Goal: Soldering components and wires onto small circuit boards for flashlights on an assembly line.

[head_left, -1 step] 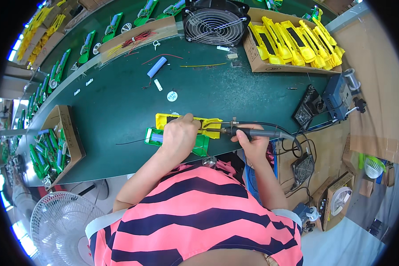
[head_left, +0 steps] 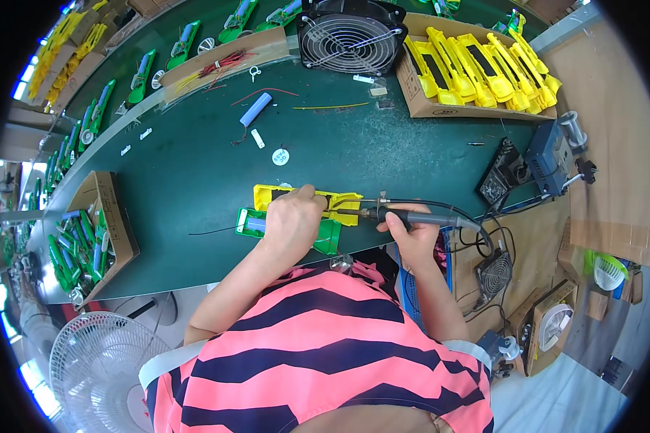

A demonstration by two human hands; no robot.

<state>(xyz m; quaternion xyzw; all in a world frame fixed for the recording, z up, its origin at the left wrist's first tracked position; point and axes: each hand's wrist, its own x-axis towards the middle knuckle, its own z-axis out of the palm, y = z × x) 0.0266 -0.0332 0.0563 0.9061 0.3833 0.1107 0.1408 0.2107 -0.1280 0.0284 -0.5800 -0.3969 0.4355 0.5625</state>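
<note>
Resting the left hand (head_left: 294,222), curled, over the yellow casing (head_left: 263,197) on the counter (head_left: 180,180), probably to steady it. Can't tell about anything pinched in those hidden fingertips. Holding the soldering iron (head_left: 427,216) by its handle in the right hand (head_left: 414,239), pretty much sideways, likely to get in low at the casing's right end. Also got the green casing (head_left: 328,237) just below, maybe for easy reach.
</note>
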